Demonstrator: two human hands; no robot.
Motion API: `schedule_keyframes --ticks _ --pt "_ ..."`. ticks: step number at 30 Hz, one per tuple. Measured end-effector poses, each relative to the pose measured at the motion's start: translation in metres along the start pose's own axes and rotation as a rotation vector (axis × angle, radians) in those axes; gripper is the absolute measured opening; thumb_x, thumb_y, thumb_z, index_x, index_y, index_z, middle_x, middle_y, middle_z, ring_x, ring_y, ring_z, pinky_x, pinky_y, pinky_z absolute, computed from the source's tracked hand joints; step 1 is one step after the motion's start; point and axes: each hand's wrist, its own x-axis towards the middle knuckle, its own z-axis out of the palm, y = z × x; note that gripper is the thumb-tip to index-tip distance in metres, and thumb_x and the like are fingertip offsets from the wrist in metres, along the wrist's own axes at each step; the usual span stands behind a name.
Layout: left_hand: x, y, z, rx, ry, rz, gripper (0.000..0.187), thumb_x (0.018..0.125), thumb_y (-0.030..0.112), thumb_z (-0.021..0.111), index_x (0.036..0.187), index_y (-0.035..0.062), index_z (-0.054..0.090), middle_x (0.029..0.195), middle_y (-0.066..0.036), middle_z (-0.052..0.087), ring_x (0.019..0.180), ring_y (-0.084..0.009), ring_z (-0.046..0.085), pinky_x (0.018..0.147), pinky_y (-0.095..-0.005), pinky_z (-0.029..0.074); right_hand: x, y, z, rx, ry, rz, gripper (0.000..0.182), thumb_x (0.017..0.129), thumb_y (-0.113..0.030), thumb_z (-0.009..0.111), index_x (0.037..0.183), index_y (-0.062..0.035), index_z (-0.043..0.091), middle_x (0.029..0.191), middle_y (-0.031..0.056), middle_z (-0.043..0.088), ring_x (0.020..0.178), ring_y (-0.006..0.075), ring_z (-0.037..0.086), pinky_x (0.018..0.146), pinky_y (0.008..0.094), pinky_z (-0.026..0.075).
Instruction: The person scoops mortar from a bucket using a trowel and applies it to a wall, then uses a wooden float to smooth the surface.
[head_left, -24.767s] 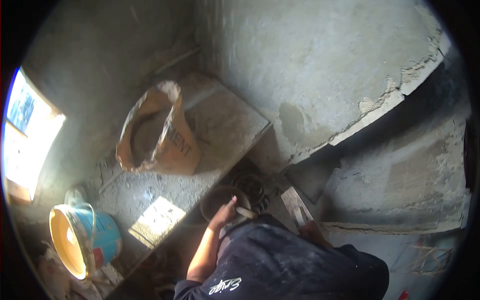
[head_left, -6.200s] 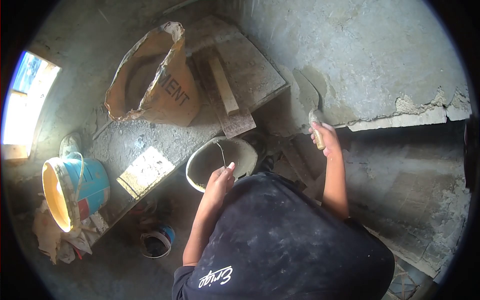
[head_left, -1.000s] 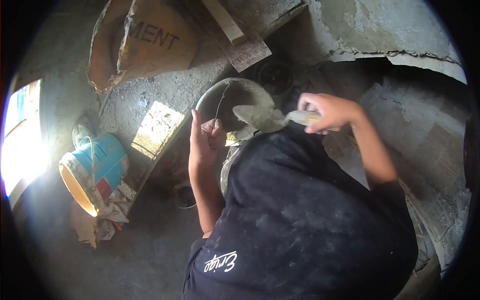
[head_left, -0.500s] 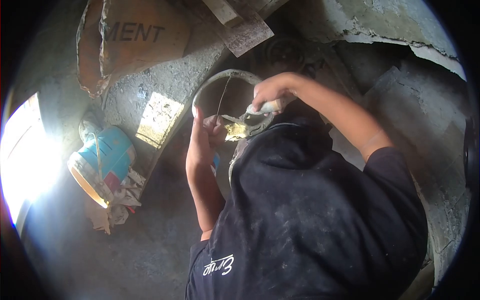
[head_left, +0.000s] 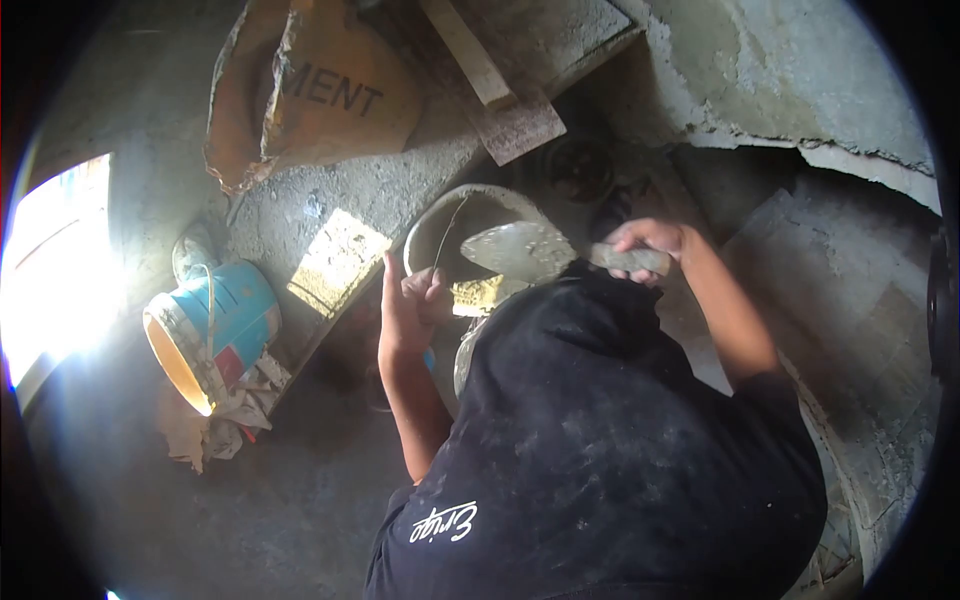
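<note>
My right hand [head_left: 645, 248] is wrapped around the handle of a trowel [head_left: 520, 251]. The broad blade, with wet grey mortar smeared on it, lies flat over the mouth of a mortar-crusted bucket [head_left: 481, 190]. At the bucket's left side, my left hand [head_left: 416, 302] has its fingers curled on the thin wire handle [head_left: 448, 232], thumb pointing up. Sunlight falls on a yellow-lit patch of the bucket's near rim. The contents deep inside are too dark to make out.
A blue bucket [head_left: 235, 315] lies tipped on its side at left. Behind stands a torn cement bag [head_left: 335, 95]. A wooden-handled flat board [head_left: 515, 128] juts over a concrete ledge [head_left: 300, 195]. Broken concrete edges [head_left: 800, 150] are at right.
My right hand has drawn the trowel up and to the right, so its blade now shows over the bucket. My left hand keeps its place at the bucket. The whole view has shifted slightly.
</note>
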Motion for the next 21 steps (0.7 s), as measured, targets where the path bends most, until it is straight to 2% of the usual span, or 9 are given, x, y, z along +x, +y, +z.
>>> schedule_keyframes --ticks 1,3,5,7,8,12,15,18,21 --pt "0.001 0.000 0.002 -0.006 -0.010 0.017 0.072 0.088 0.079 0.017 0.060 0.0143 0.032 0.047 0.006 0.025 0.042 -0.0085 0.018 0.042 -0.0259 0.014 -0.016 0.002 0.005 0.009 0.015 -0.003 0.042 0.088 -0.023 0.057 0.121 0.0037 0.053 0.085 0.0075 0.061 0.054 0.0106 0.056 0.045 0.0245 0.045" --pt "0.003 -0.001 0.006 -0.020 0.013 0.015 0.072 0.088 0.079 0.018 0.059 0.0146 0.032 0.047 0.006 0.025 0.041 -0.0085 0.018 0.042 -0.0261 0.014 -0.044 0.006 0.013 -0.259 0.148 -0.058 0.050 0.078 -0.011 0.072 0.123 0.0037 0.055 0.077 0.0022 0.059 0.052 0.0075 0.054 0.044 0.0230 0.044" --pt "0.008 0.000 0.008 -0.032 -0.042 0.022 0.071 0.088 0.079 0.019 0.059 0.0149 0.032 0.046 0.006 0.024 0.041 -0.0081 0.017 0.041 -0.0260 0.014 -0.068 0.010 0.021 -0.418 0.227 -0.106 0.053 0.075 -0.008 0.076 0.122 0.0031 0.057 0.076 0.0019 0.059 0.053 0.0078 0.055 0.046 0.0235 0.045" --pt "0.013 0.002 0.012 -0.039 -0.062 0.046 0.069 0.090 0.076 0.022 0.059 0.0153 0.032 0.046 0.006 0.024 0.041 -0.0076 0.017 0.041 -0.0255 0.014 -0.085 0.011 0.041 -0.441 0.343 -0.204 0.047 0.071 -0.007 0.078 0.112 0.0052 0.058 0.076 0.0066 0.061 0.054 0.0119 0.059 0.048 0.0256 0.047" --pt "0.015 0.003 0.015 -0.072 -0.081 0.032 0.067 0.091 0.074 0.024 0.059 0.0158 0.032 0.046 0.006 0.024 0.041 -0.0074 0.017 0.041 -0.0253 0.014 -0.092 0.005 0.055 -0.434 0.390 -0.211 0.040 0.071 -0.006 0.077 0.105 0.0025 0.058 0.076 0.0074 0.062 0.056 0.0141 0.061 0.052 0.0270 0.050" --pt "0.019 0.007 0.032 -0.065 -0.064 -0.019 0.064 0.094 0.068 0.031 0.058 0.0155 0.036 0.047 0.006 0.024 0.040 -0.0072 0.016 0.040 -0.0258 0.012 -0.095 0.004 0.071 -0.433 0.634 -0.518 0.059 0.076 -0.010 0.075 0.126 0.0015 0.045 0.096 0.0114 0.064 0.074 0.0156 0.064 0.062 0.0290 0.052" --pt "0.021 0.005 0.032 -0.070 -0.053 -0.005 0.062 0.095 0.065 0.032 0.059 0.0157 0.037 0.047 0.006 0.024 0.041 -0.0076 0.015 0.040 -0.0261 0.011 -0.095 -0.002 0.063 -0.627 1.015 -0.592 0.056 0.076 -0.011 0.075 0.125 0.0025 0.050 0.100 0.0080 0.062 0.080 0.0117 0.059 0.061 0.0287 0.051" --pt "0.024 0.001 0.028 -0.040 -0.022 0.054 0.060 0.096 0.063 0.033 0.059 0.0156 0.037 0.047 0.006 0.024 0.041 -0.0076 0.015 0.041 -0.0261 0.011 -0.092 -0.014 0.066 -0.660 1.152 -0.634 0.053 0.077 -0.013 0.073 0.123 0.0035 0.053 0.100 0.0066 0.061 0.078 0.0102 0.057 0.060 0.0279 0.050" --pt "0.025 -0.005 0.022 -0.066 -0.028 0.098 0.059 0.096 0.061 0.035 0.059 0.0154 0.037 0.047 0.006 0.024 0.040 -0.0073 0.015 0.040 -0.0261 0.011 -0.090 -0.031 0.084 -0.643 1.139 -0.692 0.050 0.079 -0.014 0.071 0.123 0.0037 0.054 0.102 0.0070 0.061 0.077 0.0103 0.057 0.060 0.0277 0.050"
